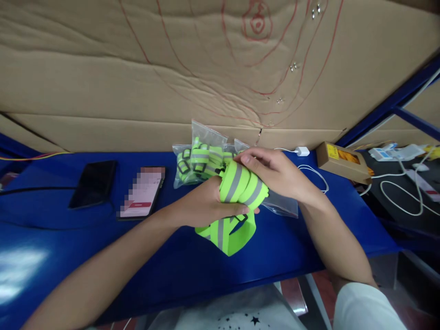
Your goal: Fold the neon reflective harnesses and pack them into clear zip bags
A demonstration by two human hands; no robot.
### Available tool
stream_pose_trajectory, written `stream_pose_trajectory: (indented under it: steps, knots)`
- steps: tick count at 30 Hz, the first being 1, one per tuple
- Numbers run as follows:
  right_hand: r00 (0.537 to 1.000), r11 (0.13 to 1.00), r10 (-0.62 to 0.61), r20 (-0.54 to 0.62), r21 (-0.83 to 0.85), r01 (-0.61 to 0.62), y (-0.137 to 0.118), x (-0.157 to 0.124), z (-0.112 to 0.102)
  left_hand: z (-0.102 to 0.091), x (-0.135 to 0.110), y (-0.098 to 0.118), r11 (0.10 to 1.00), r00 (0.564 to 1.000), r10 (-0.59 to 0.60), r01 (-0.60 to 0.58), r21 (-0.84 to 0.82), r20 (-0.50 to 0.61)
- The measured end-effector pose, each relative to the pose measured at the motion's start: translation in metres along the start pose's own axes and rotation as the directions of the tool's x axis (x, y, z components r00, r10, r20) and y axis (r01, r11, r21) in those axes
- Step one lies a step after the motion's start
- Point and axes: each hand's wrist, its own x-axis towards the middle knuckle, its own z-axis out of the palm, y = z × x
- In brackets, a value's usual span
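Strap bundle (242, 184) gripped in curled left hand (213, 200), right hand (273, 166) half-closed holding its top; winding seems the step, dangling loop (244, 236) probably needs gathering next.

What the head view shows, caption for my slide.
Left hand holding neon reflective strap, right hand against it, over blue table.

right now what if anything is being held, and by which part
Reflective green strapping: the left hand holds the wound part at lower left, thumb along the lower edge; the right hand cups the upper right edge, grip partly hidden.
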Motion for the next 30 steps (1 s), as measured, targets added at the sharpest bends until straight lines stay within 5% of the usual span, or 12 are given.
stream_pose_trajectory:
  steps: [3,6,9,13,19,26,30]
  knots:
    - [0.989,0.982,-0.087,0.116,-0.158,0.105,-0.003,-0.001,0.008,-0.003,0.003,-0.005,0.998,0.993,0.009,0.000,0.070,-0.115]
    - [0.993,0.957,-0.104,0.058,-0.265,0.116,0.004,0.002,0.023,-0.003,0.006,-0.011,0.994,0.967,-0.094,0.080,-0.068,-0.238]
    - [0.989,0.949,-0.145,-0.020,-0.287,0.133,0.014,0.007,0.031,-0.001,0.007,-0.013,0.915,0.950,-0.234,0.143,-0.377,-0.208]
    - [0.988,0.950,-0.144,-0.063,-0.289,0.120,0.014,0.009,0.023,0.009,0.006,-0.009,0.797,0.957,-0.247,0.110,-0.594,-0.154]
    - [0.941,0.954,-0.149,-0.305,-0.294,0.056,-0.001,0.004,0.008,0.027,0.008,-0.015,0.811,0.962,-0.201,0.057,-0.582,-0.186]
    - [0.948,0.987,-0.114,-0.296,-0.143,0.074,-0.019,-0.007,-0.004,0.011,0.011,-0.018,0.942,0.958,-0.152,0.066,-0.329,-0.245]
    - [0.951,0.996,-0.087,-0.296,-0.051,0.075,-0.023,-0.008,-0.009,0.009,0.012,-0.021,0.917,0.973,-0.185,0.121,-0.379,-0.137]
